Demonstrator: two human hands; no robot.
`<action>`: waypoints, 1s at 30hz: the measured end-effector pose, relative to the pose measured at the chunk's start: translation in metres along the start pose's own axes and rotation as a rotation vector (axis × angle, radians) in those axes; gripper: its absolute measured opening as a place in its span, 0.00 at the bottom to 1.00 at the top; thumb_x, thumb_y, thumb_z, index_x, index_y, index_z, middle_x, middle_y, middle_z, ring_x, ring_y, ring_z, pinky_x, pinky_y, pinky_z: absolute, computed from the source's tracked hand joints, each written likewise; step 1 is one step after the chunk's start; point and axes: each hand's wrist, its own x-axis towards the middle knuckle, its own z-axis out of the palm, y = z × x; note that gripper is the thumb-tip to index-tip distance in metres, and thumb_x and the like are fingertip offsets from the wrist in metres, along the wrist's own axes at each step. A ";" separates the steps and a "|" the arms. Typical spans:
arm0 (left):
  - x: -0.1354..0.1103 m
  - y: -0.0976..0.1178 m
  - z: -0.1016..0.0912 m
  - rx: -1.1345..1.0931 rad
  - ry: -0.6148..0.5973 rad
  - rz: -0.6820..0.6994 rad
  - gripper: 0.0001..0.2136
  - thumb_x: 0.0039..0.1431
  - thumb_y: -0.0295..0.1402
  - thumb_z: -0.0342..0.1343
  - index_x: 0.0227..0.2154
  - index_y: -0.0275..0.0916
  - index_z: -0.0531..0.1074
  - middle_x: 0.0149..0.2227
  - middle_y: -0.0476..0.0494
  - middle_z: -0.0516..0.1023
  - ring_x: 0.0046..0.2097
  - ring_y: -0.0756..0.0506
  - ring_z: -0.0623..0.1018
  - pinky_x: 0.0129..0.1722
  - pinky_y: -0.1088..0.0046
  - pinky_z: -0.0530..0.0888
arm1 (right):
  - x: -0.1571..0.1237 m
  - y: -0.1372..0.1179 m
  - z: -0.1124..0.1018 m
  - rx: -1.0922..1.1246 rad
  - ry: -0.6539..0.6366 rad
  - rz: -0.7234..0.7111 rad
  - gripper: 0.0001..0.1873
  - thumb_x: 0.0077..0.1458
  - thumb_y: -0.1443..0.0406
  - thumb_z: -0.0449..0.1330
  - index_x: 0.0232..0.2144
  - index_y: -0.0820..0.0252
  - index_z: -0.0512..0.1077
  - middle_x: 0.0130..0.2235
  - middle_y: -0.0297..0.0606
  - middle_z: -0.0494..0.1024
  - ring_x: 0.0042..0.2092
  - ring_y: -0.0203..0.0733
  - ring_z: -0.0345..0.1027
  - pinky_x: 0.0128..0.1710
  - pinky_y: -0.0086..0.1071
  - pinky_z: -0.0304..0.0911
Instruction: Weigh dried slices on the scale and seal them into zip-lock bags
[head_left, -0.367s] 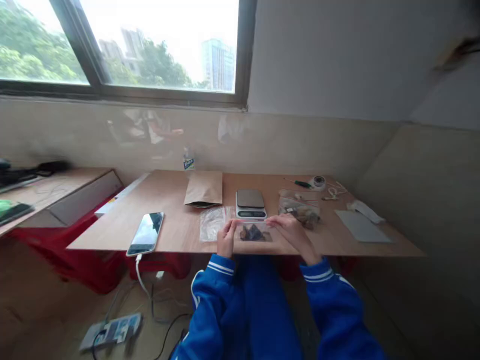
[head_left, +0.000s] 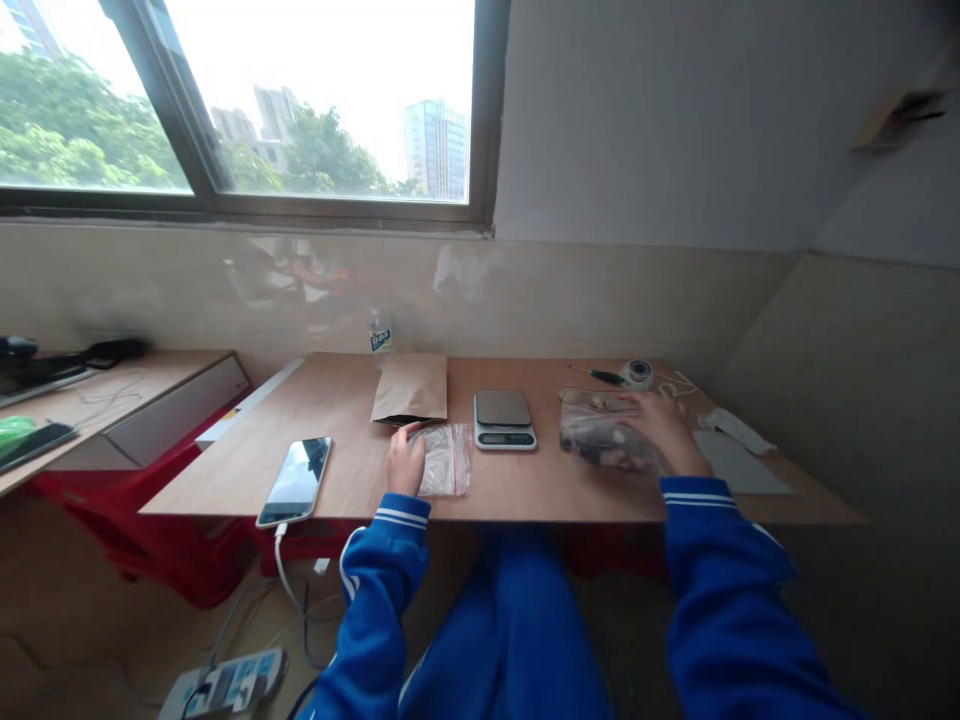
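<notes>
My right hand (head_left: 666, 428) is closed on the top edge of a clear zip bag (head_left: 607, 445) with dark lumps inside, blurred by motion. That bag hangs over or lies on another filled zip bag (head_left: 592, 400) at the right of the table; whether it rests there I cannot tell. My left hand (head_left: 406, 462) reaches to the left edge of some flat clear zip bags (head_left: 448, 462), its fingers loosely apart and nothing visible in them. Between the hands stands a small digital scale (head_left: 505, 418) with a bare grey plate.
A brown paper pouch (head_left: 410, 388) lies behind the flat bags, with a bottle (head_left: 380, 332) beyond it. A phone (head_left: 295, 480) on a cable is at the left. Back right are a green-handled screwdriver (head_left: 606, 377), a white roll (head_left: 639, 374) and a pale sheet (head_left: 739, 462).
My hands have parted from the front of the scale. The right has carried the filled bag to the right; the left has let go of it and moved left to the flat bags.
</notes>
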 end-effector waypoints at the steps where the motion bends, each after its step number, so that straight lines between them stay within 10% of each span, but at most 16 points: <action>1: 0.008 -0.006 -0.002 0.050 0.041 -0.026 0.14 0.53 0.27 0.51 0.44 0.36 0.71 0.46 0.38 0.75 0.51 0.42 0.73 0.53 0.63 0.68 | -0.004 0.002 0.009 -0.095 0.024 0.026 0.16 0.49 0.61 0.62 0.41 0.61 0.75 0.43 0.49 0.76 0.46 0.56 0.66 0.44 0.47 0.59; 10: 0.049 -0.042 0.004 0.313 0.193 -0.143 0.24 0.54 0.27 0.52 0.56 0.34 0.63 0.60 0.26 0.59 0.58 0.30 0.64 0.53 0.48 0.64 | -0.086 -0.024 0.082 -0.079 0.274 0.285 0.24 0.60 0.56 0.46 0.50 0.64 0.69 0.59 0.54 0.60 0.52 0.59 0.59 0.47 0.50 0.57; 20: 0.076 -0.037 -0.002 0.213 0.300 0.102 0.07 0.58 0.33 0.52 0.35 0.40 0.73 0.51 0.37 0.73 0.57 0.38 0.68 0.56 0.55 0.63 | -0.027 -0.031 0.106 0.117 0.238 0.508 0.24 0.59 0.59 0.46 0.49 0.68 0.69 0.58 0.61 0.61 0.58 0.64 0.54 0.52 0.62 0.49; 24: 0.070 -0.016 -0.003 -0.067 0.336 0.364 0.06 0.58 0.36 0.52 0.30 0.41 0.70 0.47 0.40 0.77 0.56 0.41 0.70 0.56 0.59 0.65 | -0.029 -0.103 0.086 0.400 0.377 0.114 0.19 0.60 0.61 0.46 0.47 0.63 0.69 0.53 0.53 0.67 0.57 0.53 0.58 0.55 0.54 0.53; 30: 0.036 -0.002 0.010 -0.229 0.348 0.427 0.06 0.59 0.37 0.51 0.30 0.42 0.68 0.41 0.44 0.80 0.46 0.46 0.78 0.47 0.68 0.74 | -0.052 -0.244 0.073 0.587 -0.108 -0.662 0.20 0.62 0.70 0.43 0.54 0.62 0.64 0.56 0.45 0.67 0.60 0.42 0.56 0.58 0.40 0.56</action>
